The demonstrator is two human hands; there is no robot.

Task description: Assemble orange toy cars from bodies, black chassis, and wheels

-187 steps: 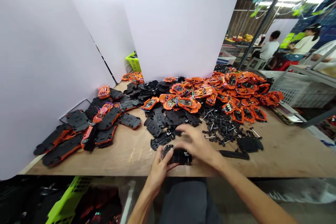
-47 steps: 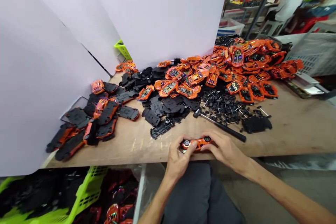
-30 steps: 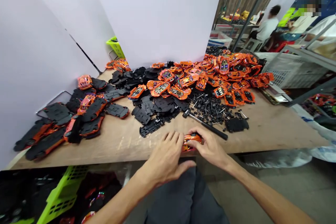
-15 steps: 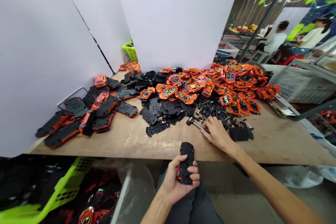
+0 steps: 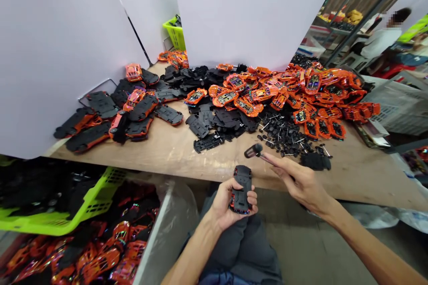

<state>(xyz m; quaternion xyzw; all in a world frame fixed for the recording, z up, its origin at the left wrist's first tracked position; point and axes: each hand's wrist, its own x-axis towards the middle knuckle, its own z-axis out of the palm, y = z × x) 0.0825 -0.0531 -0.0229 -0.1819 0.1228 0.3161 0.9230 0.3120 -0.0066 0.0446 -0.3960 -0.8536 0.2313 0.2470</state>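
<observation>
One toy car (image 5: 241,189), black underside up with orange showing at its edges, lay lengthwise in the left hand (image 5: 229,205) above the person's lap, the fingers (image 5: 251,201) curled round its side and clamped on it. It looked light and stiff, probably hard plastic, and its long sides seemed the surest place to hold. The right hand (image 5: 301,182) was just beside it, its fingers (image 5: 279,162) pinched together on the thin metal shaft of a small hammer (image 5: 253,150), whose black head sat just above the car.

Beyond them, the wooden worktop (image 5: 140,153) carried black car bases (image 5: 214,120), a heap of wheels and axles (image 5: 284,133) and many orange car shells (image 5: 310,84). Below its near edge, a green basket (image 5: 100,196) held black pieces, with more orange shells (image 5: 90,260) lying beside it. A seated person (image 5: 381,40) was well off to the right.
</observation>
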